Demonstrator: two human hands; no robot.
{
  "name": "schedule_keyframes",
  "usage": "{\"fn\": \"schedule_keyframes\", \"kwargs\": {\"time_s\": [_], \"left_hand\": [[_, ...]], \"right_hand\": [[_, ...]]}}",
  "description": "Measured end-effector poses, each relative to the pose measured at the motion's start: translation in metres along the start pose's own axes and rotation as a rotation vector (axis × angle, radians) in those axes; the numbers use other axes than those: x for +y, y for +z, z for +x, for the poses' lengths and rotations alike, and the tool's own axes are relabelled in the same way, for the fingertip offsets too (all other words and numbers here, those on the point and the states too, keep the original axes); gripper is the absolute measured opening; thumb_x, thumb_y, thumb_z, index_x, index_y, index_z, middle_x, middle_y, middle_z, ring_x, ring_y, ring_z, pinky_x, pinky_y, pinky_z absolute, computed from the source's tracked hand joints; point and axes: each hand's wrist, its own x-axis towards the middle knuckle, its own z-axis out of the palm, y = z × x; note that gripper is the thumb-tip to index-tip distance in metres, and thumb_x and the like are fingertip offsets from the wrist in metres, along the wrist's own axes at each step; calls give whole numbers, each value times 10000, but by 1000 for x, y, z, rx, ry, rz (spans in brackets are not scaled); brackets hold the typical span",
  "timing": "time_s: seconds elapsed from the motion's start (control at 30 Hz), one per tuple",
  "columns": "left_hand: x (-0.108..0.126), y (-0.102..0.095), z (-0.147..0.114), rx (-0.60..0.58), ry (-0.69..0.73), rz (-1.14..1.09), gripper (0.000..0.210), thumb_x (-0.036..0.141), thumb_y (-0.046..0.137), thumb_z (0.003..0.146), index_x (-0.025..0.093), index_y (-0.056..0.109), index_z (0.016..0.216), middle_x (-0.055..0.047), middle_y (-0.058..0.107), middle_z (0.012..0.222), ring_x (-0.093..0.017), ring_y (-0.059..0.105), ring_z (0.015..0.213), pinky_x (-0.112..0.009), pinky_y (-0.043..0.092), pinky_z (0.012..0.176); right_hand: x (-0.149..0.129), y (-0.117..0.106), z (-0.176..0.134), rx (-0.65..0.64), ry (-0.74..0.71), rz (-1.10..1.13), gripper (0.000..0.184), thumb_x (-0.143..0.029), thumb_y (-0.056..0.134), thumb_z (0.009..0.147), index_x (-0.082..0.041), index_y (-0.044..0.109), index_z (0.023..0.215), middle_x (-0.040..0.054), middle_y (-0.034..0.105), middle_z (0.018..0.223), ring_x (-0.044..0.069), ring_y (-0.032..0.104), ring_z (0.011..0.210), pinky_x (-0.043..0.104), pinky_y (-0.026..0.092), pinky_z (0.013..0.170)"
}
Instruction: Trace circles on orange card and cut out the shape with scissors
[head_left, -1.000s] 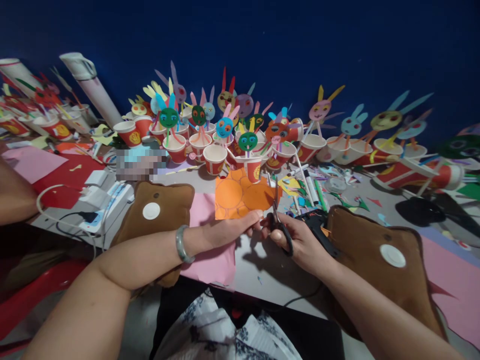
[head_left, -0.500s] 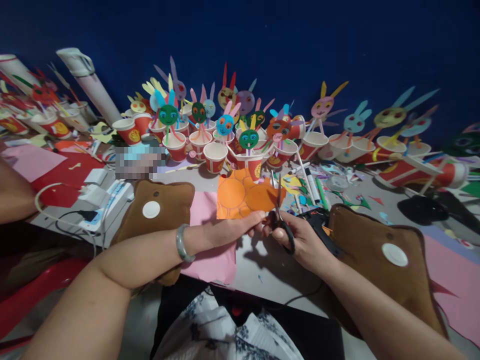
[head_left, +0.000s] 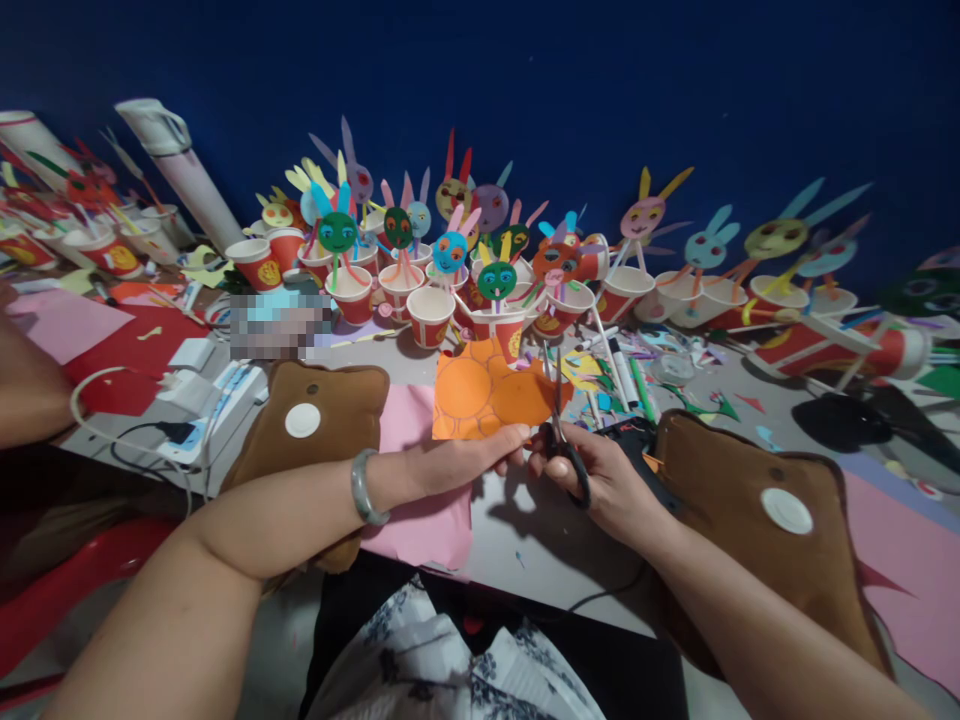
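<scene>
My left hand pinches the lower edge of a sheet of orange paper with circles drawn on it. A jade-like bangle circles the left wrist. In my right hand is a pair of black-handled scissors, its blades pointing up and slightly parted at the right part of the orange paper. Both hands are close together above the table. Beneath my left forearm lies a sheet of pink paper.
Several red-and-white paper cups with paper rabbit heads line the back. Brown cushion-like pads lie either side. A power strip with cords is at left, markers and scraps at right. Another person's arm shows far left.
The hands, scissors and orange paper stay in almost the same place. The scissor blades look slightly closer together, and the view has shifted a little.
</scene>
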Motion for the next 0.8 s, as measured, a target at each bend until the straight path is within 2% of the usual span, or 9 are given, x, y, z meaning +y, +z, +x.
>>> {"fn": "schedule_keyframes", "kwargs": {"time_s": [0.2,0.4,0.8], "left_hand": [[1,-2,-1,5,-24,90,369,382,425,971,208,549,671,17,511,635,-126,495,639,-271,450,718],[-2,-3,-1,15,-31,72,383,457,448,944,213,552,667,9,534,649,-132,514,655,-271,470,724],[-4,-3,0,19,-15,15,340,394,492,932,200,547,658,15,536,649,-121,504,634,-280,479,739]], "right_hand": [[3,0,0,6,2,34,589,-780,642,758,-191,614,767,20,620,689,159,529,640,277,421,593],[0,-1,0,13,9,20,564,-746,675,751,-184,638,790,16,628,671,153,532,623,274,429,573],[4,-3,-1,-6,9,46,513,-689,674,785,-177,638,800,2,608,643,139,518,599,261,421,554]]}}
